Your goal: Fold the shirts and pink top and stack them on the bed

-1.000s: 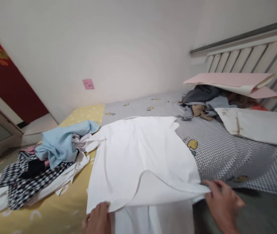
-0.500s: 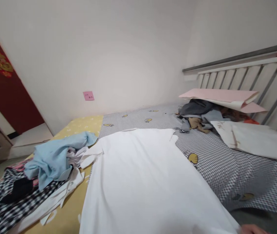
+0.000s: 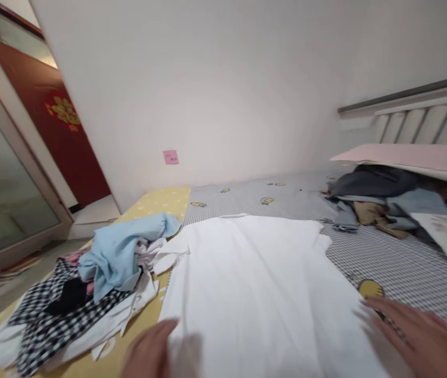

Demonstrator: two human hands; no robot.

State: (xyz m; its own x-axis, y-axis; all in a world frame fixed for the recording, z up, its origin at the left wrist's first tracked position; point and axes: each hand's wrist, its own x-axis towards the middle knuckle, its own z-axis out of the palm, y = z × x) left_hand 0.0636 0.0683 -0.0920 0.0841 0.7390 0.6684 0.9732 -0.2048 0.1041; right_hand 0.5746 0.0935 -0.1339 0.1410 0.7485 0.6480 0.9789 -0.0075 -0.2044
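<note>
A large white garment (image 3: 262,283) lies spread flat on the bed in front of me. My left hand (image 3: 148,352) rests at its lower left edge, blurred by motion, fingers pointing forward. My right hand (image 3: 424,336) lies flat on the garment's right edge with its fingers stretched out, holding nothing. Beneath the cloth are a grey checked sheet (image 3: 404,262) with yellow prints and a yellow sheet (image 3: 156,202).
A heap of clothes sits at the left: a light blue shirt (image 3: 124,252), a black-and-white checked garment (image 3: 45,325) and white pieces. Dark and grey clothes (image 3: 373,197) pile at the right under a pink board (image 3: 408,156). A slatted headboard, a white wall and a red door stand behind.
The folded-up hem seen a second ago now lies flat. Both hands have come back into view onto the white garment, and my view has swung to the left.
</note>
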